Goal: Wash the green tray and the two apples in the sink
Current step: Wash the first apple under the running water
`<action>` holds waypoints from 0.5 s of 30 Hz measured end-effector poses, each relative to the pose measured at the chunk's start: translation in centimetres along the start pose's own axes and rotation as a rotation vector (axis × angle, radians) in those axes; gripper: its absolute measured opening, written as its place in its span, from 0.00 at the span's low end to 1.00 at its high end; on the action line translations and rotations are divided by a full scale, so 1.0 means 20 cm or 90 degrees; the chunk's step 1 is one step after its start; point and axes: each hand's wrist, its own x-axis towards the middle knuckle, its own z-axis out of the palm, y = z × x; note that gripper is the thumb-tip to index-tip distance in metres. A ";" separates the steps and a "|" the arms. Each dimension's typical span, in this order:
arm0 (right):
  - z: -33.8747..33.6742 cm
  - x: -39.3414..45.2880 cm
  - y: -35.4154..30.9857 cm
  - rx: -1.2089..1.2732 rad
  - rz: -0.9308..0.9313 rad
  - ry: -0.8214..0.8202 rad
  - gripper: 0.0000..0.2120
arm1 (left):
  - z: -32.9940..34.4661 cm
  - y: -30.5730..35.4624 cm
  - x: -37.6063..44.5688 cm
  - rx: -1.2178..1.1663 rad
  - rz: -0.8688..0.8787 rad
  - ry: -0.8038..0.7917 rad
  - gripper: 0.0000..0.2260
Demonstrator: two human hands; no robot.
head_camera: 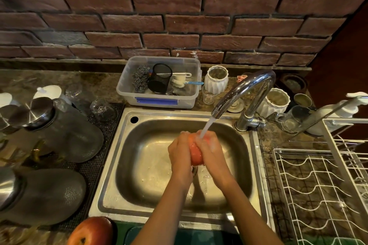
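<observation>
While both hands [180, 153] [212, 151] grip an apple [196, 156], sink [127, 165] walls well apart

Both our forearms come in from the bottom edge, bare, angled up and converging toward the middle. Left hand [180, 152] sits on the left side, back of the hand toward the camera, fingers curled forward and away around what it holds. Right hand [210, 149] mirrors it on the right, fingers [207, 137] wrapped over the top, wet and glossy. The two hands face each other, knuckles nearly level, thumb sides close together at the top. Wrists are roughly straight, in line with the forearms. Fingertips mostly hidden from us.
</observation>
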 end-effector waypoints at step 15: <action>0.01 0.05 -0.04 0.022 0.131 -0.035 0.16 | -0.02 -0.07 -0.02 0.120 0.174 0.057 0.10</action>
